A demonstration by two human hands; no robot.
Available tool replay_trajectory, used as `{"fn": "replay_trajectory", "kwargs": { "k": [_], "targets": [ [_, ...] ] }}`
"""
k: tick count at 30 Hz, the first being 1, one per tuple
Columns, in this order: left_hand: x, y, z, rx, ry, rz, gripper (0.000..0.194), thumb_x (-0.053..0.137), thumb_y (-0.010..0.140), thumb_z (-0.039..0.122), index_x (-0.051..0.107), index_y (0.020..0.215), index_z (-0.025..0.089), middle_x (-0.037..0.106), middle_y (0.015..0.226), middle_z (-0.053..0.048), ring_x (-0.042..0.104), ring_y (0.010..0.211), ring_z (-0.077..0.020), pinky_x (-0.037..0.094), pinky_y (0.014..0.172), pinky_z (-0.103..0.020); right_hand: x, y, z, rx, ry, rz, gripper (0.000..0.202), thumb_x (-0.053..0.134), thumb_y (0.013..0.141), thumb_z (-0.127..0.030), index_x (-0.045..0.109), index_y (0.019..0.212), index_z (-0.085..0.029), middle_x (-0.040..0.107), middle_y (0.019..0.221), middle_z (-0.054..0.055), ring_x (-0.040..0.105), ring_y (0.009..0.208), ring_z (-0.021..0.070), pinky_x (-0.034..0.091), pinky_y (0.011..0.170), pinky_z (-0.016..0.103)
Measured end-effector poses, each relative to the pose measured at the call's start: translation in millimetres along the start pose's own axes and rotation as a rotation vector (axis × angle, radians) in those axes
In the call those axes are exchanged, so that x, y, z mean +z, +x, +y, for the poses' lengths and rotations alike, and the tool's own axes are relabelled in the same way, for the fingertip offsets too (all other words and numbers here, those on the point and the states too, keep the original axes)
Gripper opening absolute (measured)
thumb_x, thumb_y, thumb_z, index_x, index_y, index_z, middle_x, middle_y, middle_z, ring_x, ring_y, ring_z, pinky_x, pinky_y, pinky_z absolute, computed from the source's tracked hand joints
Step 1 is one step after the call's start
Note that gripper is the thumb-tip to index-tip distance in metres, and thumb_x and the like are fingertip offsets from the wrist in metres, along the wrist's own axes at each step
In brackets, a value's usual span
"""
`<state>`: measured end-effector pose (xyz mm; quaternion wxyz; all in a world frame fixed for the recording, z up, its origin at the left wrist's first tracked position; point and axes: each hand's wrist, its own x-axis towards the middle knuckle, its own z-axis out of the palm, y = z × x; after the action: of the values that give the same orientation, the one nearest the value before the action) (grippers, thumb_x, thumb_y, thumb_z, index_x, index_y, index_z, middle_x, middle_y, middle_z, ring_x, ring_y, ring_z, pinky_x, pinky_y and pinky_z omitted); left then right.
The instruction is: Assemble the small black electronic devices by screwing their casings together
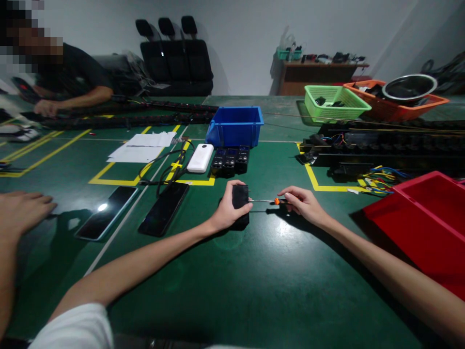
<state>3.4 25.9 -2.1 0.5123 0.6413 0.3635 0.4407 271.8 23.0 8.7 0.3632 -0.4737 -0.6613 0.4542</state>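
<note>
My left hand [229, 209] is wrapped round a black box-shaped device [240, 198] on the green table, thumb across its near face. From the right, my right hand [301, 202] grips the handle of a screwdriver [265, 200] with an orange collar. Its thin metal shaft lies level and its tip meets the right side of the device; I cannot make out a screw there. Beyond my left hand stand several small black devices [229, 161] with dark blue tops, beside a white power bank [200, 158]. A dark phone [164, 208] lies left of my hand.
A blue bin [238, 127] stands behind the devices. To the right are a red bin [417, 223], loose wires [379, 179], green basket [336, 104] and orange basket [392, 109]. Another phone [107, 213] and someone's hand [25, 211] are at left. A co-worker [76, 77] sits far left.
</note>
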Motion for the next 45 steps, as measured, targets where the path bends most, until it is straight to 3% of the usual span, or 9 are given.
{"fn": "replay_trajectory", "kwargs": {
  "k": [6, 10, 16, 20, 24, 27, 35, 39, 45],
  "targets": [
    [0.2, 0.1, 0.5, 0.003, 0.000, 0.001, 0.055, 0.072, 0.076, 0.028, 0.036, 0.118, 0.024, 0.056, 0.101, -0.003, 0.064, 0.092, -0.0177, 0.052, 0.083, -0.035, -0.2, 1.3, 2.0, -0.068, 0.011, 0.047, 0.033, 0.068, 0.081, -0.043, 0.064, 0.104, -0.019, 0.063, 0.073, 0.000, 0.057, 0.061, 0.0131, 0.043, 0.052, 0.024],
    [0.2, 0.0, 0.2, 0.006, -0.010, 0.007, 0.055, 0.072, 0.076, 0.028, 0.037, 0.117, 0.024, 0.054, 0.104, -0.003, 0.064, 0.092, -0.0172, 0.052, 0.084, -0.035, -2.2, 2.1, 5.8, -0.122, -0.019, 0.125, 0.034, 0.077, 0.074, -0.039, 0.065, 0.100, -0.021, 0.065, 0.084, 0.002, 0.063, 0.076, 0.0166, 0.050, 0.067, 0.028],
    [0.5, 0.0, 0.4, 0.000, -0.026, 0.005, 0.055, 0.073, 0.075, 0.030, 0.038, 0.117, 0.025, 0.053, 0.106, -0.004, 0.064, 0.093, -0.0173, 0.052, 0.083, -0.035, -3.5, 2.7, 8.0, -0.105, 0.036, 0.149, 0.041, 0.083, 0.065, -0.039, 0.064, 0.097, -0.020, 0.067, 0.093, 0.004, 0.066, 0.084, 0.0196, 0.054, 0.076, 0.034],
    [0.7, 0.6, -0.4, 0.011, -0.019, 0.001, 0.055, 0.073, 0.075, 0.029, 0.037, 0.118, 0.024, 0.052, 0.106, -0.004, 0.064, 0.092, -0.0169, 0.052, 0.084, -0.035, -2.5, 2.4, 5.1, -0.086, 0.045, 0.113, 0.035, 0.080, 0.070, -0.039, 0.066, 0.096, -0.021, 0.067, 0.094, 0.003, 0.065, 0.079, 0.0174, 0.053, 0.071, 0.030],
    [0.8, 0.5, -1.0, 0.021, -0.008, 0.013, 0.055, 0.072, 0.076, 0.030, 0.037, 0.118, 0.024, 0.053, 0.105, -0.004, 0.064, 0.092, -0.0174, 0.052, 0.085, -0.036, -0.3, 2.5, 4.1, -0.019, 0.097, 0.062, 0.030, 0.064, 0.084, -0.046, 0.066, 0.099, -0.021, 0.064, 0.077, 0.001, 0.058, 0.061, 0.0130, 0.047, 0.053, 0.025],
    [0.9, 0.3, -1.2, 0.013, -0.003, 0.013, 0.056, 0.072, 0.075, 0.031, 0.037, 0.118, 0.024, 0.054, 0.103, -0.003, 0.064, 0.092, -0.0177, 0.052, 0.085, -0.036, 0.2, 3.0, 6.5, 0.005, 0.099, 0.063, 0.031, 0.064, 0.083, -0.047, 0.066, 0.098, -0.020, 0.062, 0.071, 0.000, 0.055, 0.057, 0.0125, 0.044, 0.048, 0.023],
    [1.0, 0.2, -1.3, 0.012, -0.023, 0.010, 0.056, 0.073, 0.075, 0.030, 0.038, 0.118, 0.024, 0.053, 0.105, -0.003, 0.064, 0.092, -0.0171, 0.052, 0.084, -0.035, -3.3, 2.6, 7.0, -0.112, 0.001, 0.150, 0.032, 0.077, 0.073, -0.039, 0.065, 0.098, -0.022, 0.065, 0.088, 0.003, 0.063, 0.078, 0.0174, 0.051, 0.068, 0.029],
    [1.2, 0.4, -1.8, 0.023, -0.023, 0.015, 0.056, 0.073, 0.076, 0.030, 0.037, 0.118, 0.024, 0.052, 0.107, -0.004, 0.064, 0.092, -0.0171, 0.052, 0.084, -0.035, -3.8, 2.0, 6.6, -0.125, 0.041, 0.135, 0.034, 0.080, 0.070, -0.035, 0.062, 0.096, -0.021, 0.065, 0.093, 0.003, 0.064, 0.085, 0.0183, 0.052, 0.076, 0.031],
    [1.2, 0.5, -2.1, 0.025, -0.015, 0.016, 0.056, 0.072, 0.076, 0.031, 0.036, 0.118, 0.025, 0.051, 0.109, -0.004, 0.064, 0.093, -0.0172, 0.052, 0.085, -0.036, -2.5, 2.4, 6.2, -0.112, 0.084, 0.098, 0.035, 0.076, 0.075, -0.037, 0.061, 0.102, -0.021, 0.064, 0.090, 0.002, 0.062, 0.078, 0.0161, 0.050, 0.066, 0.027]
  ]
}}
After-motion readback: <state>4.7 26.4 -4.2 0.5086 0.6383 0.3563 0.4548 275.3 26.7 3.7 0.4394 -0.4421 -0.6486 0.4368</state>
